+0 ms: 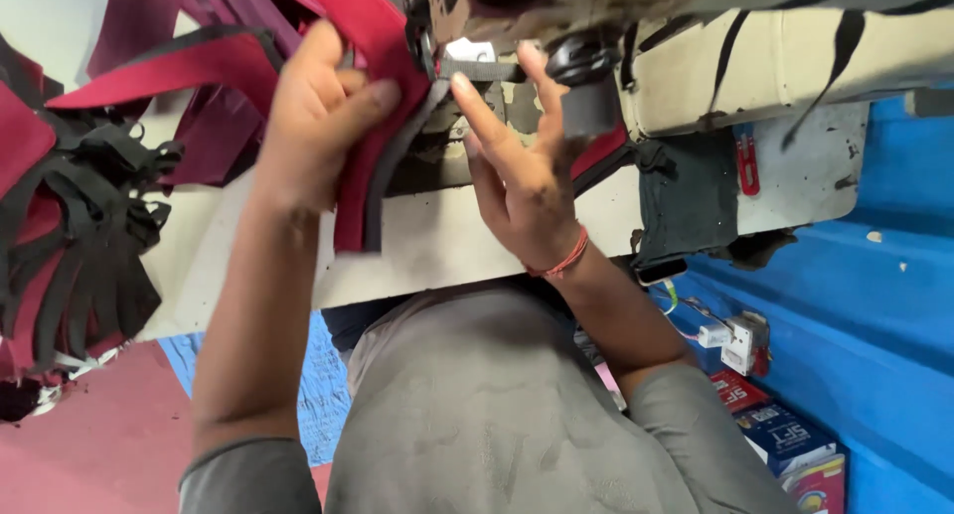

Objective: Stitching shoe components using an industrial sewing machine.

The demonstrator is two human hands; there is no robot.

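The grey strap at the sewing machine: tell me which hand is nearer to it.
Right. The right hand has its fingertips on the grey strap. The left hand is beside it, gripping the red fabric.

Left hand (318,117) grip pinches red fabric piece with grey edging (373,127), thumb on top. Right hand (517,166) fingers spread, fingertips (465,85) on grey webbing strap (477,72) just beside grip, under worn sewing machine (696,67). White tabletop (437,246) beneath. Red-and-black strap pile (79,216) well apart, outward of left grip.
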